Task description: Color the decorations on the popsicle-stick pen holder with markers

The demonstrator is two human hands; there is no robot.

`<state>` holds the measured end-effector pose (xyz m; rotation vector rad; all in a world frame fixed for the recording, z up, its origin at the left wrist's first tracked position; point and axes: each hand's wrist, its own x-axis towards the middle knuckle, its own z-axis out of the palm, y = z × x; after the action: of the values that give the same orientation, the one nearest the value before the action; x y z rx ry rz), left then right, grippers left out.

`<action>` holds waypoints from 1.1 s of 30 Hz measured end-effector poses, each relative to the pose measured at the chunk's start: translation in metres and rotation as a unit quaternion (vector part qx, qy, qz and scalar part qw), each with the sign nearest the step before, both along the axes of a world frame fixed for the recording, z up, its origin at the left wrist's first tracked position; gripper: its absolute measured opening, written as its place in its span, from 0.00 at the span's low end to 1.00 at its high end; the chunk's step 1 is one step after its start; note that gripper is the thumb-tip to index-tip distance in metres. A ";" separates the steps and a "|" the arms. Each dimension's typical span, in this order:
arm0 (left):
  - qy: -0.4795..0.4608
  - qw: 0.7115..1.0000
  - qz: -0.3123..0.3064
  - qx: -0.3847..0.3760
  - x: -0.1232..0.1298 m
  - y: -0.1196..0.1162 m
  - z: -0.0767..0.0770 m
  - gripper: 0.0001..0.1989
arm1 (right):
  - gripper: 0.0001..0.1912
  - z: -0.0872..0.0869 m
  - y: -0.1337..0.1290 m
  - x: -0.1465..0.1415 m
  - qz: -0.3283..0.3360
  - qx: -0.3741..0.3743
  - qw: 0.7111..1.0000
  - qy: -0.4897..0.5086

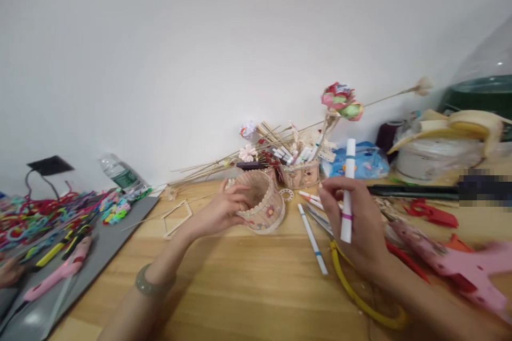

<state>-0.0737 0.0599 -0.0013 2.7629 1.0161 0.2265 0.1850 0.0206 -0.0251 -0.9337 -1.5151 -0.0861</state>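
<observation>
My left hand (pixel 232 205) grips the rim of a round, pinkish basket (pixel 270 213) trimmed with beads and flowers. The basket is tilted, its opening facing me and to the left. My right hand (pixel 356 218) is closed round a white marker (pixel 350 170) with a purple band, held nearly upright above the table. Another white marker (pixel 312 240) with a blue band lies on the wood between my hands. Just beside my right hand are scissors with yellow handles (pixel 348 282), partly covered by that hand.
Behind stands a second decorated container (pixel 300 175) full of markers and sticks, near paper flowers (pixel 342 100). To the right lie a pink glue gun (pixel 464 272) and a blue packet (pixel 364 160). A grey board (pixel 116 240) with colourful craft bits is at left; another person's hand (pixel 11 272) shows there.
</observation>
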 end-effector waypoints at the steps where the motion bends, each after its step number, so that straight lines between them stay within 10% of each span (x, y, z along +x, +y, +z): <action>1: 0.015 1.000 0.014 0.004 0.000 -0.001 0.000 0.09 | 0.05 0.001 0.000 0.002 0.007 0.005 1.000 0.007; 12: 0.002 0.997 0.057 -0.045 0.013 -0.010 0.015 0.21 | 0.18 0.017 -0.002 0.017 0.150 -0.061 0.986 0.048; 22: -0.056 0.987 0.128 -0.085 0.045 -0.009 0.023 0.13 | 0.13 0.029 0.011 0.026 0.074 -0.159 0.958 0.225; 33: -0.225 0.955 0.189 -0.038 0.026 -0.014 0.015 0.16 | 0.12 0.045 0.058 0.039 0.045 -0.258 0.964 -0.037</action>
<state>-0.0479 0.0459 0.0140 2.2620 1.3652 0.8089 0.2242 0.0785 0.0196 -1.2796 -1.6810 0.3597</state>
